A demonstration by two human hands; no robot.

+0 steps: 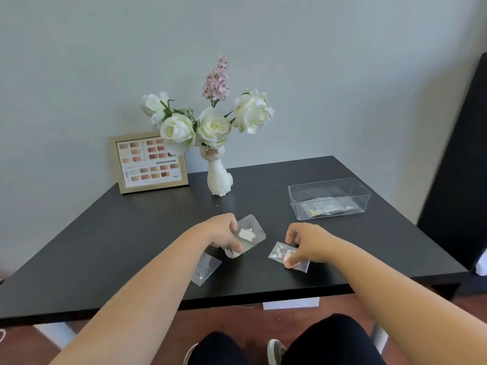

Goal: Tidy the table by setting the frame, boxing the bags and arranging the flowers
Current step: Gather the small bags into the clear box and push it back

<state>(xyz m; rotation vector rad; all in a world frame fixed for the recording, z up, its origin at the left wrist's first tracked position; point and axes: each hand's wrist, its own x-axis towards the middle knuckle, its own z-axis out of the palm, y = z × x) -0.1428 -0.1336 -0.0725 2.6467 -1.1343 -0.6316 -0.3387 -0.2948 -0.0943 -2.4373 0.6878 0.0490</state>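
Bagging step: one small bag (247,234) is pinched by the left hand (222,230), another bag (287,256) by the right hand (307,245), both near the clear box (329,198); each is best lifted flat and lowered inside.

Matt black table (131,233); clear glossy plastic box (329,191) and bags (250,230); glossy white ceramic-looking vase (218,177); satin gold frame (116,164).

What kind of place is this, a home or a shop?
Probably a home desk or small nail-art craft corner, though I can't be sure. A framed nail colour chart leans on the wall, white flowers sit in a cat-shaped vase, and small bags of decorations are going into a clear box.
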